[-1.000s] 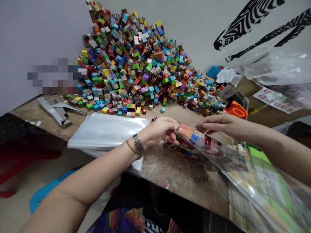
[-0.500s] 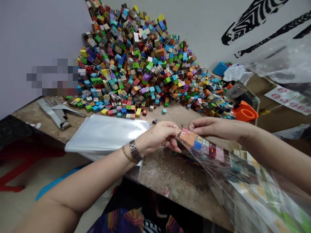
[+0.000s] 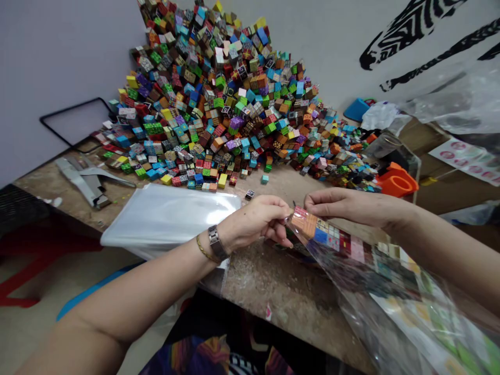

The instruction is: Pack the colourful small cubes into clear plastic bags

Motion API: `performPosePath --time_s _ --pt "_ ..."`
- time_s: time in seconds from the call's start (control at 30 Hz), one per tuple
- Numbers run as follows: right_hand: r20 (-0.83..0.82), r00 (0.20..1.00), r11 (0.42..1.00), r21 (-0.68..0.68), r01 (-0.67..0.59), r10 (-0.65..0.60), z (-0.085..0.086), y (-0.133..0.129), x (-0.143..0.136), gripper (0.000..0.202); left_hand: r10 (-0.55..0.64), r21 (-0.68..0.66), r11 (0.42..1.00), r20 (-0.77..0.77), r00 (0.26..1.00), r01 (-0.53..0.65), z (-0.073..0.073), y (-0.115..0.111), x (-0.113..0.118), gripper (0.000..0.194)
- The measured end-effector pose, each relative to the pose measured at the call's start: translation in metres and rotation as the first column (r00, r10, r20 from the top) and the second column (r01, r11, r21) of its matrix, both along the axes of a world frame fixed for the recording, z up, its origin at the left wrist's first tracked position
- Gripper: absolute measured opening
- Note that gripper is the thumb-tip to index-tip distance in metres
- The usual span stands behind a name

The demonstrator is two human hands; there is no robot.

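Note:
My left hand (image 3: 269, 221) is closed, its thumb and forefinger pinching the end corner of a clear plastic bag (image 3: 351, 307). Inside the bag, a row of small printed cubes (image 3: 322, 235) in red, orange, blue and pink lies along the upper edge, with printed sheets further down at the lower right. My right hand (image 3: 339, 205) has its fingers bent and pressed together at the bag's upper edge, just right of the left hand; its fingertips are partly hidden. A stack of flat clear bags (image 3: 172, 213) lies left of my left hand.
A big heap of colourful cubes (image 3: 219, 104) leans against the wall behind my hands. A grey metal hand tool (image 3: 82, 179) lies at the table's left, near a black wire frame (image 3: 74, 107). An orange tape dispenser (image 3: 396, 179) and a cardboard box (image 3: 425, 140) stand at the right.
The view has shifted slightly. Both hands stay at the bag's corner in nearly the same pose, and the cubes inside look about as before.

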State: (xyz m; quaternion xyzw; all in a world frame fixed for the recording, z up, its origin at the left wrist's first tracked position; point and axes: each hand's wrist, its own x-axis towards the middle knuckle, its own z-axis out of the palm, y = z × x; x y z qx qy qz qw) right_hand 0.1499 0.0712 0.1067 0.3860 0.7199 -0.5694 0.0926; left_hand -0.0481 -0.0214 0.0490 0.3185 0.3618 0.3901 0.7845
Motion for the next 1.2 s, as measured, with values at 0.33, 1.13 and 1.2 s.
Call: performPosePath --time_s 0.33,1.13,1.2 --pt "0.090 0.991 0.958 0.258 -0.123 0.103 -0.008 0.000 -0.001 0.040 -0.023 0.011 1.000 0.008 1.000 0.023 -0.003 0.003 -0.001 0.022" --pt "0.003 0.965 0.918 -0.307 0.250 -0.262 -0.029 -0.003 0.011 0.038 0.045 -0.072 0.996 -0.092 0.995 -0.052 0.010 0.001 0.009 0.031" --pt "0.010 0.970 0.910 -0.344 0.230 -0.242 -0.028 -0.003 0.011 0.040 0.045 -0.072 0.996 -0.093 0.995 -0.051 0.010 0.002 0.009 0.030"
